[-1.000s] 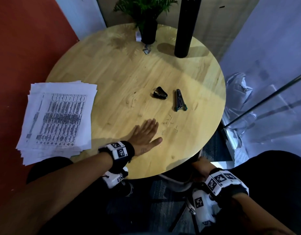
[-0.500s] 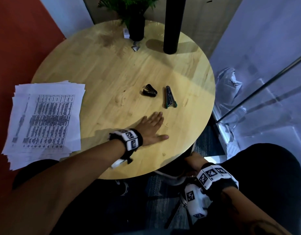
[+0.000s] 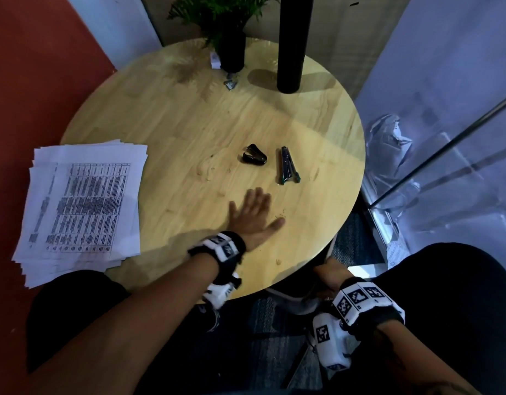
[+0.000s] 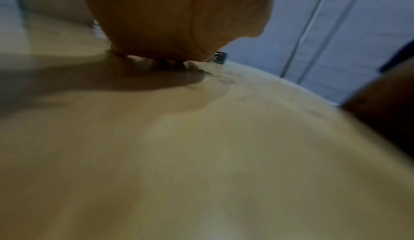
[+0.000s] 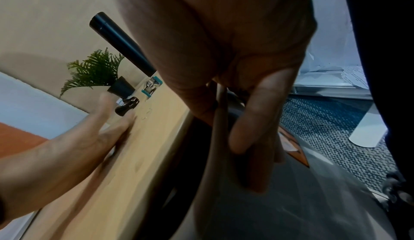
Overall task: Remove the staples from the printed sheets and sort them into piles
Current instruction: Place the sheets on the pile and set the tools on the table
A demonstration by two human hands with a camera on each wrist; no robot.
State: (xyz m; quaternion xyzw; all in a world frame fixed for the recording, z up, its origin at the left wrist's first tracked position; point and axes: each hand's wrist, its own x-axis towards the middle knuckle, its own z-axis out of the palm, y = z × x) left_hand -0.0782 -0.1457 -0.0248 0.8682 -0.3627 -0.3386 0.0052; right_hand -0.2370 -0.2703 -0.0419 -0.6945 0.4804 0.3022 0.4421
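A stack of printed sheets (image 3: 80, 206) overhangs the left edge of the round wooden table (image 3: 189, 124). A black staple remover (image 3: 254, 158) and a stapler (image 3: 287, 169) lie mid-table. My left hand (image 3: 253, 218) lies flat on the wood just in front of them, fingers straight, holding nothing. Loose staples (image 3: 280, 215) are scattered by its thumb. My right hand (image 3: 328, 273) is below the table's near edge. In the right wrist view its fingers (image 5: 253, 119) curl round the thin rim of a grey glossy container (image 5: 291, 199).
A potted plant (image 3: 231, 52) and a black post (image 3: 291, 44) stand at the table's far side, with a small metal piece (image 3: 230, 84) beside the pot. Clear plastic sheeting and a rail (image 3: 445, 143) are on the right. My dark-clothed knees flank the table.
My left hand has slid to the right across the wood, staying flat. The right hand has stayed under the table edge. The head view has shifted.
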